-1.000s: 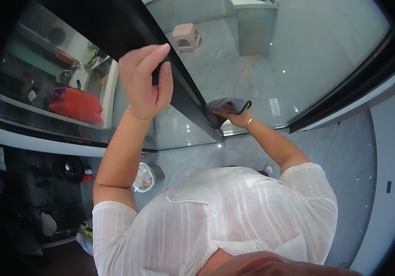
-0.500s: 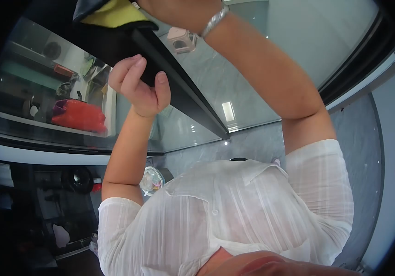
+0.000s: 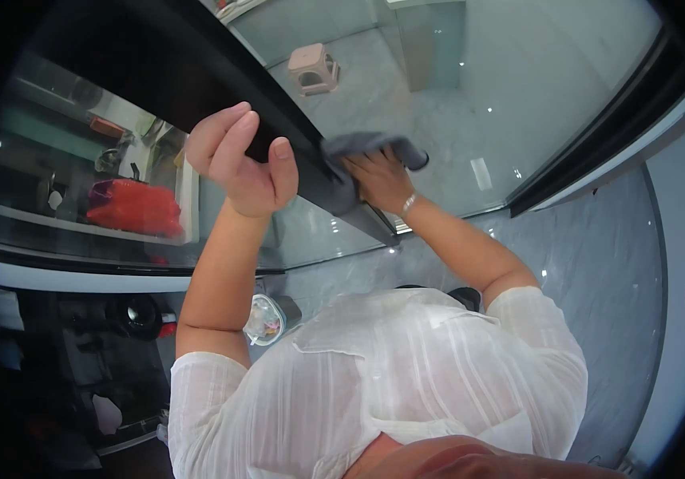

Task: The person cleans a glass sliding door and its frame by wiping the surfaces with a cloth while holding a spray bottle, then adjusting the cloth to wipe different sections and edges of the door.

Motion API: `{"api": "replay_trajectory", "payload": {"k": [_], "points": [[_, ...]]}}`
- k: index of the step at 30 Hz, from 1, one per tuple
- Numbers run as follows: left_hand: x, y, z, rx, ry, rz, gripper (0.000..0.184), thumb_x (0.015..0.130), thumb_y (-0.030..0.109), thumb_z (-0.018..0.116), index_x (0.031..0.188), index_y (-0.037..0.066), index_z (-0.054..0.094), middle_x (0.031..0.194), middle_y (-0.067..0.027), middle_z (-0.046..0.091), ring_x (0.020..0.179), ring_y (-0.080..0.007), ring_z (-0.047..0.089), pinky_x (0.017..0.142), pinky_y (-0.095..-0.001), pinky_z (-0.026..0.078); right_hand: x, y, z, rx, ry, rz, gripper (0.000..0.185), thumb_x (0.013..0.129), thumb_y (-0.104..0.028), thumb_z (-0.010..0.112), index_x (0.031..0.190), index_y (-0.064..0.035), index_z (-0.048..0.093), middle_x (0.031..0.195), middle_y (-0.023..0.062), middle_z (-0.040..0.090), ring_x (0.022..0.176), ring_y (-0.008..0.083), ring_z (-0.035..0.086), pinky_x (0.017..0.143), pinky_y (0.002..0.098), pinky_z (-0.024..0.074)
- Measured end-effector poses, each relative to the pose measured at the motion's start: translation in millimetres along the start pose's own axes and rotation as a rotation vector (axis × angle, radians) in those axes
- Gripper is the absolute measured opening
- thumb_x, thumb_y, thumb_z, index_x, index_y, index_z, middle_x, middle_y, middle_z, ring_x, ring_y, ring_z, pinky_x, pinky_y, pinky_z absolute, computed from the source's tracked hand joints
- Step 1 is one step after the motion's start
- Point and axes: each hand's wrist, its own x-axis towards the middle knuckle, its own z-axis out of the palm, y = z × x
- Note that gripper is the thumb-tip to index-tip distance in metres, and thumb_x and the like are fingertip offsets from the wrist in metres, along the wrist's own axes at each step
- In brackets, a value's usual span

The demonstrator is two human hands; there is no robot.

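Note:
My right hand presses a grey cloth against the black door frame, low on its slanting edge. The cloth is folded over that edge, and one end sticks out to the right. A bracelet circles the right wrist. My left hand is raised in front of the broad black part of the frame, its fingers half bent and the thumb apart from them. Nothing shows between its thumb and fingers. Whether it touches the frame, I cannot tell.
Glass panels border the frame. Beyond stands a pink stool on grey tiles. Behind the left glass lies a red bag among kitchen items. A lined bin stands near my left elbow, and a dark counter is at lower left.
My right hand has moved the cloth down along the frame, from the top of the view to near its lower end. My left hand stays almost in place, slightly lower.

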Motion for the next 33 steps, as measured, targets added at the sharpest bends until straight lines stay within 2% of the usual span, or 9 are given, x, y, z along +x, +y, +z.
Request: {"api": "replay_trajectory", "payload": {"k": [9, 15, 17, 22, 25, 27, 28, 29, 33], "points": [[1.2, 5.9, -1.6, 0.034, -0.06, 0.006, 0.043, 0.089, 0.014, 0.059, 0.125, -0.002, 0.041, 0.123, -0.0194, 0.04, 0.11, -0.0284, 0.046, 0.093, -0.037, 0.042, 215.7, -52.2, -172.7, -0.022, 1.004, -0.215, 0.039, 0.08, -0.019, 0.059, 0.117, -0.0127, 0.067, 0.123, -0.0017, 0.061, 0.126, 0.018, 0.046, 0.115, 0.0521, 0.0207], [2.7, 9.4, -6.5, 0.156, -0.132, 0.022, 0.04, 0.091, 0.013, 0.055, 0.124, -0.003, 0.039, 0.124, -0.0194, 0.037, 0.109, -0.0281, 0.044, 0.096, -0.0375, 0.042, 115.1, -30.9, -80.7, -0.111, 0.522, -0.09, 0.066, 0.073, -0.02, 0.068, 0.137, -0.0203, 0.054, 0.139, -0.0035, 0.051, 0.133, 0.0209, 0.039, 0.114, 0.0569, 0.0121], [1.5, 10.3, -3.0, 0.131, -0.108, 0.017, 0.04, 0.091, 0.013, 0.055, 0.124, -0.003, 0.039, 0.124, -0.0193, 0.037, 0.109, -0.0279, 0.044, 0.096, -0.0373, 0.041, 76.8, -3.2, -43.1, -0.123, 0.59, -0.202, 0.052, 0.08, -0.012, 0.058, 0.131, -0.0199, 0.059, 0.13, 0.0005, 0.057, 0.124, 0.0233, 0.048, 0.115, 0.0585, 0.0126], [-1.6, 6.2, 0.2, 0.068, -0.092, 0.021, 0.04, 0.09, 0.014, 0.056, 0.123, -0.003, 0.04, 0.125, -0.019, 0.037, 0.111, -0.0277, 0.043, 0.097, -0.0371, 0.041, 60.1, 99.9, -156.6, -0.128, 0.602, -0.015, 0.072, 0.067, -0.025, 0.07, 0.136, -0.0142, 0.053, 0.141, 0.011, 0.049, 0.135, 0.0371, 0.037, 0.112, 0.0667, 0.0064], [2.9, 12.3, 1.6, 0.121, -0.141, 0.012, 0.041, 0.09, 0.016, 0.056, 0.123, -0.002, 0.041, 0.125, -0.0186, 0.038, 0.112, -0.0281, 0.042, 0.098, -0.0376, 0.039, 27.4, 191.5, -218.6, -0.52, 1.045, 0.199, 0.067, 0.078, -0.025, 0.068, 0.137, -0.0014, 0.046, 0.135, 0.0197, 0.048, 0.13, 0.0359, 0.041, 0.117, 0.05, 0.02], [2.3, 12.6, -2.5, 0.124, -0.15, 0.012, 0.042, 0.09, 0.017, 0.057, 0.123, -0.002, 0.042, 0.125, -0.0185, 0.039, 0.113, -0.0283, 0.042, 0.099, -0.0379, 0.038, 0.8, 275.6, -233.7, 0.012, 1.38, 0.297, 0.041, 0.091, -0.02, 0.056, 0.121, 0.0069, 0.053, 0.12, 0.0174, 0.058, 0.113, 0.0277, 0.053, 0.101, 0.0384, 0.0393], [2.8, 11.7, -2.0, 0.126, -0.148, 0.011, 0.042, 0.09, 0.018, 0.058, 0.123, -0.002, 0.042, 0.125, -0.0185, 0.039, 0.113, -0.0284, 0.042, 0.099, -0.0381, 0.038, -4.9, 277.1, -272.9, -0.175, 1.344, 0.348, 0.037, 0.094, -0.021, 0.054, 0.115, 0.0095, 0.054, 0.113, 0.0165, 0.061, 0.105, 0.0249, 0.057, 0.094, 0.0358, 0.0434], [5.6, 12.8, 0.2, 0.113, -0.122, 0.016, 0.042, 0.091, 0.019, 0.058, 0.123, -0.002, 0.042, 0.124, -0.0186, 0.041, 0.112, -0.0281, 0.042, 0.099, -0.0373, 0.038, -12.6, 294.1, -283.4, 0.186, 1.413, 0.585, 0.037, 0.094, -0.023, 0.053, 0.105, 0.012, 0.055, 0.1, 0.0158, 0.063, 0.093, 0.0262, 0.058, 0.089, 0.038, 0.0438], [5.6, 13.1, -0.1, 0.106, -0.095, 0.002, 0.042, 0.092, 0.021, 0.058, 0.124, -0.002, 0.043, 0.123, -0.0184, 0.043, 0.111, -0.0279, 0.044, 0.098, -0.0359, 0.038, 59.6, 178.0, -262.4, 0.179, 0.959, 0.552, 0.042, 0.089, -0.023, 0.056, 0.117, 0.0084, 0.054, 0.121, 0.023, 0.057, 0.113, 0.0381, 0.051, 0.102, 0.0428, 0.0361]]}}
